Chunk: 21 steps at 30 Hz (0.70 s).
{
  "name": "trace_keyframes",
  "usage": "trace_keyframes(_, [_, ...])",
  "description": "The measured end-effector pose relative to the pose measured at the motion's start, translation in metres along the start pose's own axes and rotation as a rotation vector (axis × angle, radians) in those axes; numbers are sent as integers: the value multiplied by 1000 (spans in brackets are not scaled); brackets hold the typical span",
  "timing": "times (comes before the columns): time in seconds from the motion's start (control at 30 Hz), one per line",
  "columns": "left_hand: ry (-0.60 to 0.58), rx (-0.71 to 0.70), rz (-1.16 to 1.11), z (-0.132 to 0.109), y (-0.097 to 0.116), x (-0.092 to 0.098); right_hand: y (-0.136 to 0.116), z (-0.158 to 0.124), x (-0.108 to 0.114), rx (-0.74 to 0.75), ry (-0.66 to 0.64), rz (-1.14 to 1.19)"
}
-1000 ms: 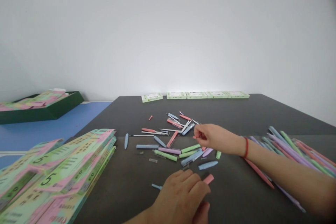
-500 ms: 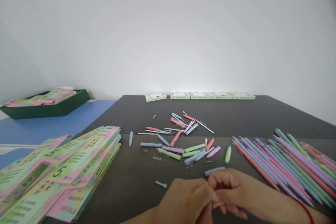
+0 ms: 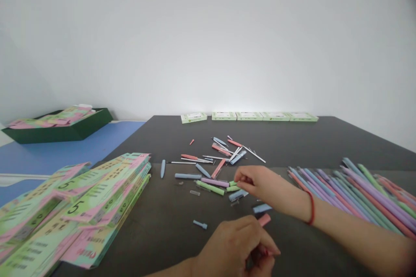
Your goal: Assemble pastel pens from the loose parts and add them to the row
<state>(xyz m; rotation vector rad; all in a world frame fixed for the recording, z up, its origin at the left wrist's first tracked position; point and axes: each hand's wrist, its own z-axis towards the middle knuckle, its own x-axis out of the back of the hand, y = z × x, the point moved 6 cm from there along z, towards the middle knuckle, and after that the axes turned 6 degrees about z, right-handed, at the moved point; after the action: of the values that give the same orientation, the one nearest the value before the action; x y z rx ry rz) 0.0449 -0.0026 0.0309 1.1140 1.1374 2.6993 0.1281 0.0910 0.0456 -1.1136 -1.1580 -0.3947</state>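
Note:
My left hand is low in the middle of the view, its fingers closed. A pink pen barrel sticks out behind its knuckles, and a bit of the same pink shows between the fingertips. Over the loose pen parts reaches my right hand, its fingers curled in a pinch beside a green pen barrel. What those fingertips hold, if anything, is hidden. A blue grip piece lies below my right hand. Left of my left hand is a small blue plunger-like part.
Scattered pen parts and white refills cover the table's middle. Coloured pen barrels lie in a row at right. Printed packets are piled at left, and more fill a dark green tray. Pale green boxes line the back edge.
My hands were together at the front. My right hand has moved away, up and left over the pen parts. My left hand stayed low, and the pink barrel has come into view.

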Motion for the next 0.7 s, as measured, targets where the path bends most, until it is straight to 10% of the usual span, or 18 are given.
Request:
trace_keyframes(0.33, [-237, -121, 145, -6, -1, -18, -21, 68, -20, 76, -214, -155])
trace_keyframes(0.57, [-151, 403, -332, -11, -24, -19, -17, 49, -6, 24, -118, -4])
trace_keyframes(0.7, [94, 574, -496, -4, -34, -2, -9, -3, -8, -81, -100, 604])
